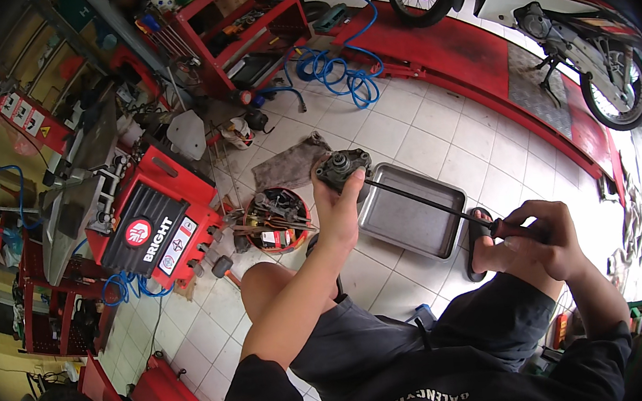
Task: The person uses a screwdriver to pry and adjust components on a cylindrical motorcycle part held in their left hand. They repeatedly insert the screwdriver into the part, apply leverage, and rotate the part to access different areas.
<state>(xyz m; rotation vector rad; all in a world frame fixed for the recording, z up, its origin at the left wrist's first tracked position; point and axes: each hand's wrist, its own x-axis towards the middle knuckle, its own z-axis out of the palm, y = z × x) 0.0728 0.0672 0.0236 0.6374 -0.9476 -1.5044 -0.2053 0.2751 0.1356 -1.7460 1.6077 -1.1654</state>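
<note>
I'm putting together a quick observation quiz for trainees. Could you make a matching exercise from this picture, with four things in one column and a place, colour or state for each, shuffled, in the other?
Things:
1. Metal part
2. Screwdriver
3. Tray
4. Hose

Descriptions:
A. Grey and shallow, on the floor
B. Gripped by the right hand
C. Blue and loosely coiled
D. Held in the left hand

Right pairs: 1-D, 2-B, 3-A, 4-C
</note>
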